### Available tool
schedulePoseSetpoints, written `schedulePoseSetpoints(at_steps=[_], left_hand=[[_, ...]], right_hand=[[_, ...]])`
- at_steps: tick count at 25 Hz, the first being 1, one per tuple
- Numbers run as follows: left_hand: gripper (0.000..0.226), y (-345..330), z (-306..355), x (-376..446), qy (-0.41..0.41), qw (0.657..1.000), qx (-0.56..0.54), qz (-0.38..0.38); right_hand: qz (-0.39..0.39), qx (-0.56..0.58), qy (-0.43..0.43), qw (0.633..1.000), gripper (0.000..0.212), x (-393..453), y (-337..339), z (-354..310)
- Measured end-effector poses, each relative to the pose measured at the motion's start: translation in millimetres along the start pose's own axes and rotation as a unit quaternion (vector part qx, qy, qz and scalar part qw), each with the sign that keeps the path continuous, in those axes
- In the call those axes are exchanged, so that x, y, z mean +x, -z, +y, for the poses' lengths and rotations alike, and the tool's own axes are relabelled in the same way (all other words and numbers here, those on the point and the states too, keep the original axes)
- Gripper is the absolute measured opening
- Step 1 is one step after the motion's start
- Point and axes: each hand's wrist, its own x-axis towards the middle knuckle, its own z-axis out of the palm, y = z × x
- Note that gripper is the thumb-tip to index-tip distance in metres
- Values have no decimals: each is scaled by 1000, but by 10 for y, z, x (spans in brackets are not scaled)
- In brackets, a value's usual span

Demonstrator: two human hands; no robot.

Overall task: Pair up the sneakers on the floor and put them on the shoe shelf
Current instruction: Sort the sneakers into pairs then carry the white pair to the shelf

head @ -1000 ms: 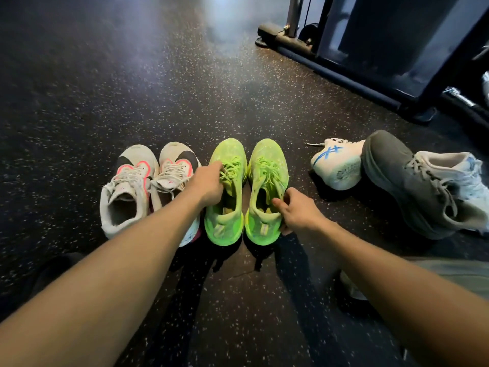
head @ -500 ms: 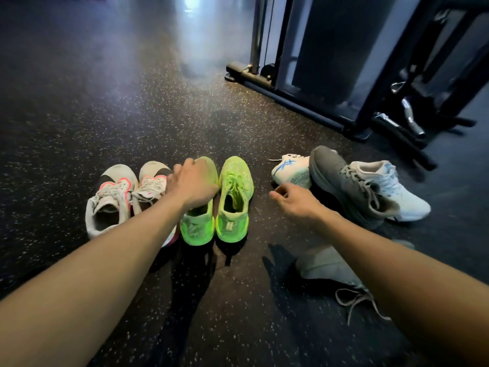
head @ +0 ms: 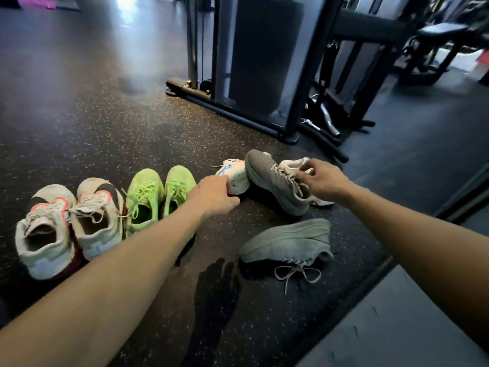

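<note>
Four sneakers stand side by side on the dark floor: a white, pink and black pair (head: 45, 229) (head: 98, 218) and a neon green pair (head: 143, 200) (head: 178, 186). To their right lies a white sneaker with blue stripes (head: 234, 174), with my left hand (head: 211, 194) at its near end, fingers curled and mostly hidden. A grey sneaker (head: 272, 178) stands upright beside it, and another white sneaker (head: 292, 165) lies half hidden behind it. My right hand (head: 326, 181) hovers over these two with its fingers apart. A second grey sneaker (head: 285, 242) lies on its side nearer me. No shoe shelf shows.
A black gym machine frame (head: 264, 62) with a floor bar (head: 238, 115) stands just behind the sneakers. More equipment and metal handles (head: 328, 125) sit at the right. A grey padded surface (head: 397, 327) fills the bottom right corner. Open speckled floor stretches to the left.
My left hand has left the green pair and moved right to the blue-striped white sneaker. My right hand has moved right, over the grey sneaker. My view has swung rightward and up.
</note>
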Motion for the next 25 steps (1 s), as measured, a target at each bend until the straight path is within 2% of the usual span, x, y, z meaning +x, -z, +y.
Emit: schedulePoseSetpoints(at_steps=[9,17,22,25], left_hand=[[33,-818,778,-200,-10,994,3,-110],[46,-1856,1145,-344,16,983,17,-182],[59,-2187,1302,-275,88,979,49,-178],[69,-2253,1354,-204,86,980,98,-149]], right_hand=[[14,-31,-53,998,33,175,152,696],[-18,-30,-58,998,24,570,-246,1249],[-30,-8,-36,999,31,800,-565,1476],[-32,-3,-32,999,37,947,-698,1543]])
